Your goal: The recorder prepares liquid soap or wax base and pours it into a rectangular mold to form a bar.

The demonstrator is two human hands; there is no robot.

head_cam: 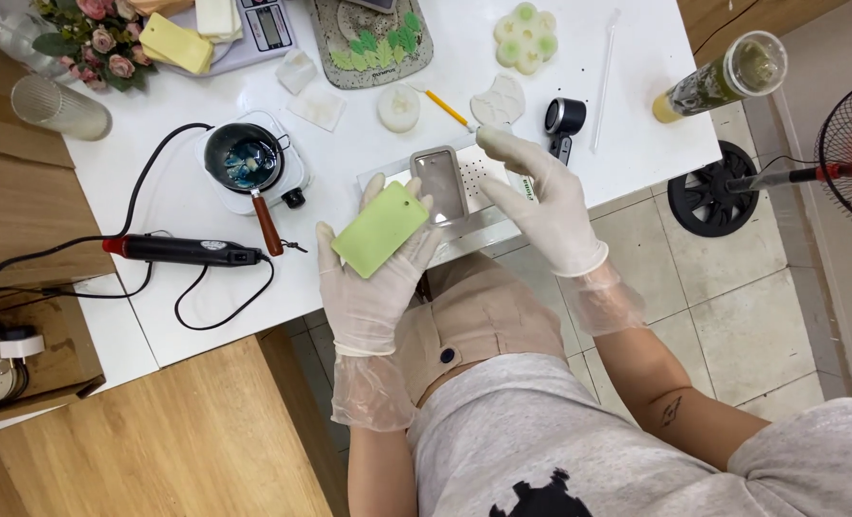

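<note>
Green rectangular wax tablet (380,229), flat with rounded corners and a small hole near one corner, lies tilted on the upturned palm of the left hand (373,273), which wears a thin white glove. That hand is raised above the person's lap at the near edge of the white table (637,124), forearm coming up from below, fingers stretched along the tablet's underside and thumb curled at its left edge, so the grip is a loose cradle and not a clamp. Just beside the tablet, to its right, a clear rectangular mould (438,184) rests on a small white perforated scale (483,196). The right hand (546,206), gloved the same way, hovers over the scale's right end with the palm facing left, fingers straight, slightly apart and holding nothing; its forearm slants down to the lower right. Farther left on the table stand a small metal melting pot with a wooden handle (244,158) on a white hot plate, and a black and red heat tool (182,251) with its cable looped. Farther back lie a yellow pencil (445,108), a pale flower-shaped wax piece (525,37) and a black round-headed tool (563,120).
</note>
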